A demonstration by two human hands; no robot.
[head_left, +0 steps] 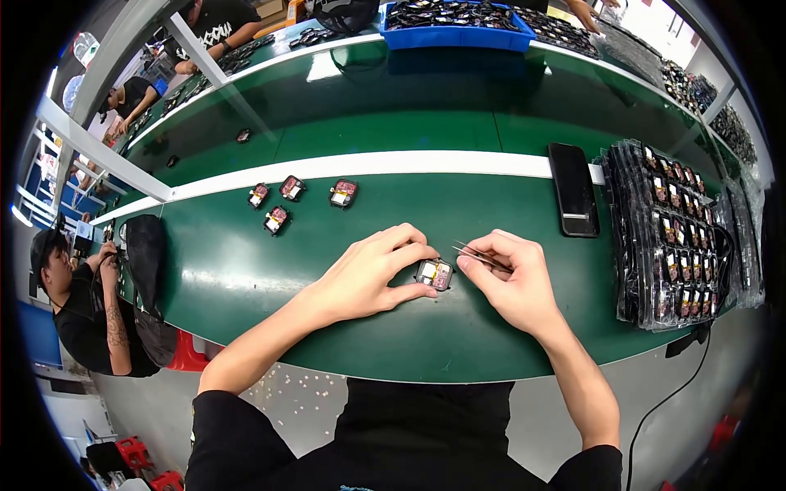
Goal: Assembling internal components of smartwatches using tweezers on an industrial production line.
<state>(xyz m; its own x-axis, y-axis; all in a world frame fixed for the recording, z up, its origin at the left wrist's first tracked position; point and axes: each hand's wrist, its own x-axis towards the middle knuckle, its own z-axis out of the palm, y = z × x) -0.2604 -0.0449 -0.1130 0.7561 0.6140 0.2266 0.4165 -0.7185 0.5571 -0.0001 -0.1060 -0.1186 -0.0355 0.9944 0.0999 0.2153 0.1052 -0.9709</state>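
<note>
Near the tabletop's (246,270) front edge, the small open module (434,274) sat clamped by the left hand's (368,274) fingers. Right hand (512,282) fingers were pinched on tweezers (479,255), tips beside it. Risk judged: a slip could gouge exposed parts, or flick the module toward the phone (573,190).

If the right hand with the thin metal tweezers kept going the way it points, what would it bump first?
Probably the small square electronic module just left of the tweezers in the right hand; the tips sit close above it, though depth is unclear.

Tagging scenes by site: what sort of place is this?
Likely an electronics assembly line: a long green workbench, stacked trays of small parts, and tweezers in the right hand over a small module.
</note>
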